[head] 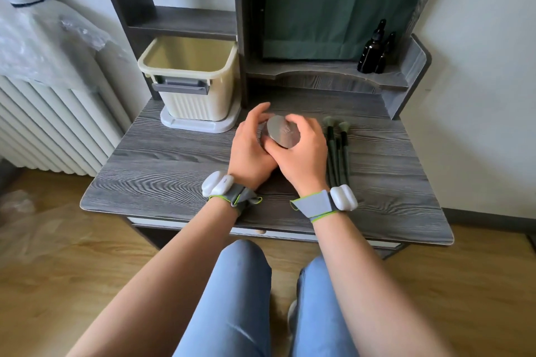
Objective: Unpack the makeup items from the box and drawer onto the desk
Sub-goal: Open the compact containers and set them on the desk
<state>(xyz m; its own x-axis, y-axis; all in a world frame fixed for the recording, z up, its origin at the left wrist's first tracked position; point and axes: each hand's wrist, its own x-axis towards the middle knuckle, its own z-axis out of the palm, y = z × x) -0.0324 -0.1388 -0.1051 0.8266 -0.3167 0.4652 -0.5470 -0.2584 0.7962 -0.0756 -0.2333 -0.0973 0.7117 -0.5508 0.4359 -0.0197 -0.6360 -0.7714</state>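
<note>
Grey woodgrain bench (162, 165) | left hand (249, 148) and right hand (301, 153) both cupping round silver jar (282, 132) at bench centre | makeup brushes (338, 148) lying beside | cream box (188, 81) looking emptied | drawer (261, 230) seemingly pending, task partway.

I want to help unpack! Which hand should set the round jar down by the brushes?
Probably the right hand: it grips the jar and sits right beside the brushes. The left hand is farther away.
</note>
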